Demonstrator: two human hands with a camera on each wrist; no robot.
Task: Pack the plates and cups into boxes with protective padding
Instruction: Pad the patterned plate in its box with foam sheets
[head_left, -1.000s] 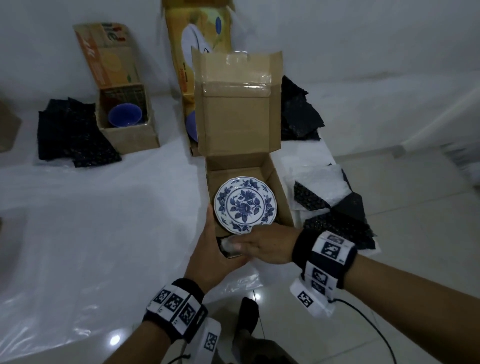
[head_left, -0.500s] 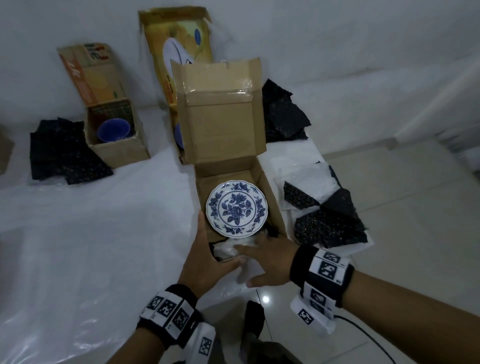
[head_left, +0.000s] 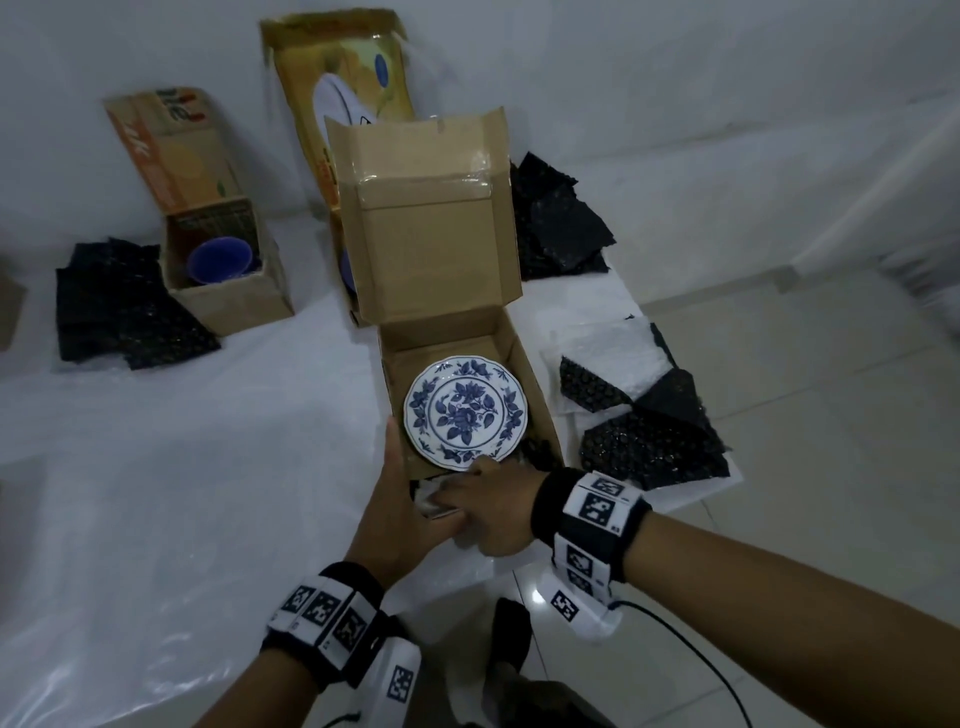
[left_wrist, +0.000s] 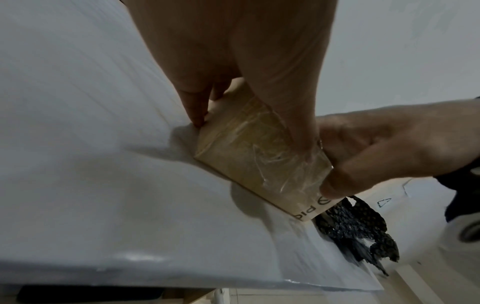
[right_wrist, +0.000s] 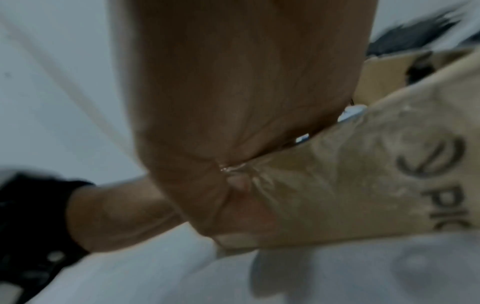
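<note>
While both hands work at the near end of the box (head_left: 524, 358), the plate (head_left: 466, 413) lies tilted inside it with its near rim raised over the near wall, so the main risk I see is the plate sliding or tipping out if the box is jerked or that wall is pushed down. Nothing covers the plate's face, and whether padding lies under it is mostly hidden; only a dark scrap shows at the near right corner. If the lid (head_left: 426, 228), standing upright at the far side, is folded shut now, it could press on the raised rim and chip it. The box also sits close to the near edge of the bench (head_left: 182, 467), so a pull toward the person could take it off the surface.

The left hand (head_left: 395, 519) grips the near left corner of the box, thumb up along the left wall, fingers over the taped front face. The right hand (head_left: 488, 509) holds the near wall from the right, fingers curled over its top edge, thumb on the front face in the left wrist view. The plate's near rim is just beyond the right hand's knuckles, possibly touching them; I cannot tell. Neither hand holds the plate.
</note>
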